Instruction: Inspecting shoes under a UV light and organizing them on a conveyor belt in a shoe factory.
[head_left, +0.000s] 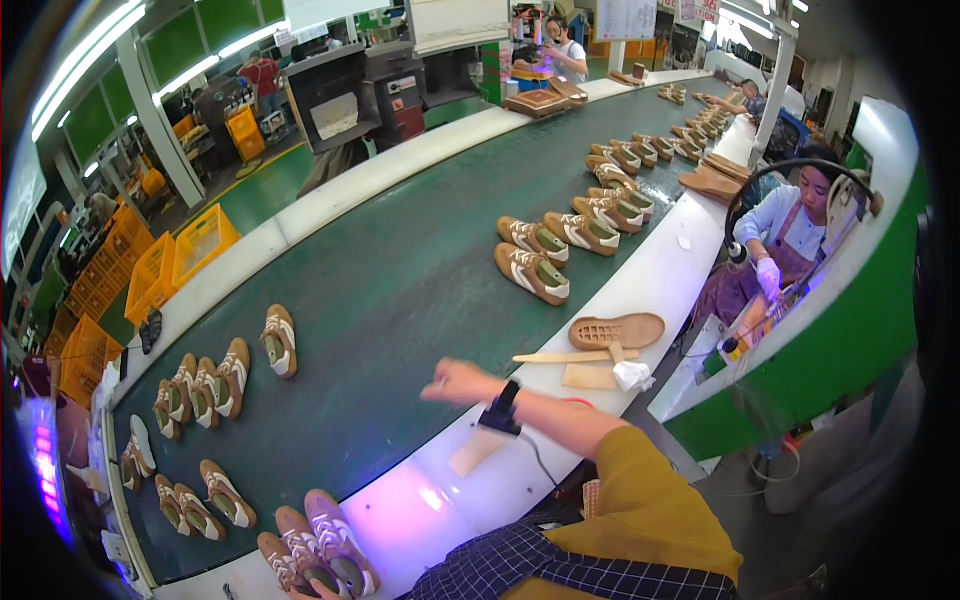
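Note:
My right hand [455,382] reaches out over the near edge of the dark green conveyor belt [400,300], fingers pointing left with nothing seen in them. A black strap with a cable [500,408] sits on its wrist. Nearest to it, a single tan and white shoe [279,340] lies on the belt to the left. At the bottom edge only a sliver of my left hand [303,593] shows, under a pair of tan shoes [325,545]; its grip is hidden.
Groups of tan shoes lie along the belt, left [205,380] and far right [560,250]. A brown sole [617,330], a wooden stick [565,356] and a white cloth [632,375] rest on the white ledge [660,275]. A seated co-worker [790,240] works at right. Yellow crates [160,270] stand left.

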